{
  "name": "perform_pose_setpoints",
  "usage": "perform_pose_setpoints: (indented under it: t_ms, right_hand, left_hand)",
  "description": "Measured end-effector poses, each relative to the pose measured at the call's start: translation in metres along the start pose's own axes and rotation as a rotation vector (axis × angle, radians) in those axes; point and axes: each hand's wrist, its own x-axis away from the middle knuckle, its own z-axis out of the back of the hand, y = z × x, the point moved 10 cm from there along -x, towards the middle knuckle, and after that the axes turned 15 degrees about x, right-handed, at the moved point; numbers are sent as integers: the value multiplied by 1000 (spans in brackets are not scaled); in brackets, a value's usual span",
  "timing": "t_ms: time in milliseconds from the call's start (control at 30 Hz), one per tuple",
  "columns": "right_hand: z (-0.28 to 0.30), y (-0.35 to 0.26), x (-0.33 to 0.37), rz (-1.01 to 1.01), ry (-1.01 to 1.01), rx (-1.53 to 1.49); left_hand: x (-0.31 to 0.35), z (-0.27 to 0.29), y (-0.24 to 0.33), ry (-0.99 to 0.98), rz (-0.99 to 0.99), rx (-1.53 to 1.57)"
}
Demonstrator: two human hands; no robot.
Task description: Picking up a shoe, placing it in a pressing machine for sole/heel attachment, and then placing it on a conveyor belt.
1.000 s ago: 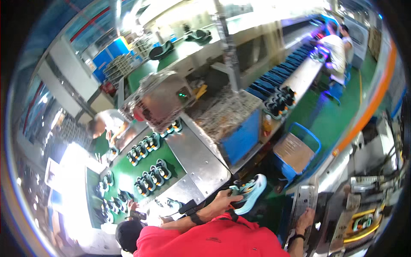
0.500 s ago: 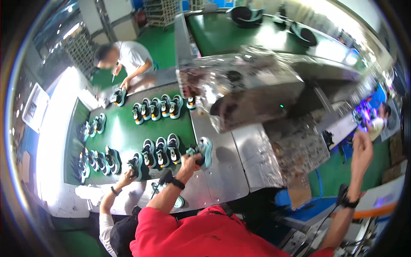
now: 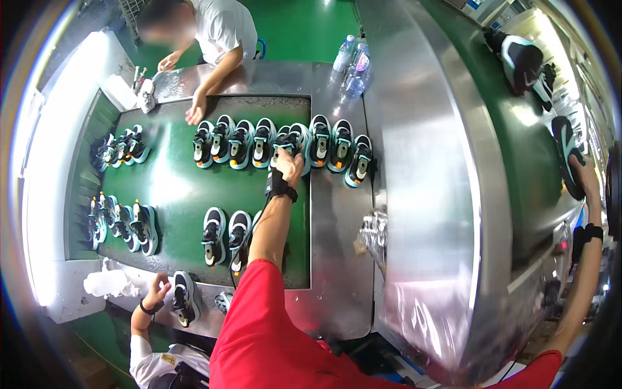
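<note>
My left hand (image 3: 289, 164) is closed at the heel end of a black and turquoise sneaker (image 3: 297, 135) in the far row on the green belt (image 3: 175, 185). Its fingers are partly hidden between that shoe and a close neighbour. Far to the right, my right hand (image 3: 585, 176) grips a black sneaker with a pale stripe (image 3: 565, 152) at the edge of a second, raised green belt (image 3: 476, 123). Right of my left hand, several sneakers (image 3: 341, 144) stand in line on the metal plate. Nearer to me, black sneakers (image 3: 214, 235) stand beneath my left forearm.
Across the belt, a co-worker in white (image 3: 223, 32) reaches a hand over its far edge. At lower left another co-worker's hand (image 3: 154, 293) is beside a sneaker (image 3: 185, 298) on the metal ledge. Plastic bottles (image 3: 355, 65) stand near a large metal housing (image 3: 427, 194).
My left hand has gone from a shoe near the front row to the far row. My right hand, raised and apparently without a shoe before, now holds one. The view has turned.
</note>
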Motion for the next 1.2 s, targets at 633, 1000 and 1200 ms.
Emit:
perform_pose_setpoints:
  t_ms: [633,1000,1200]
  right_hand:
    - [143,-91,280,113,722,-81]
    - [133,-36,686,-114,516,224]
    - [88,7,912,-735,266,-464]
  left_hand:
    - [350,7,13,-1170,230,574]
    - [773,42,375,-2481,1328,815]
    - [935,63,302,-2459,1241,491]
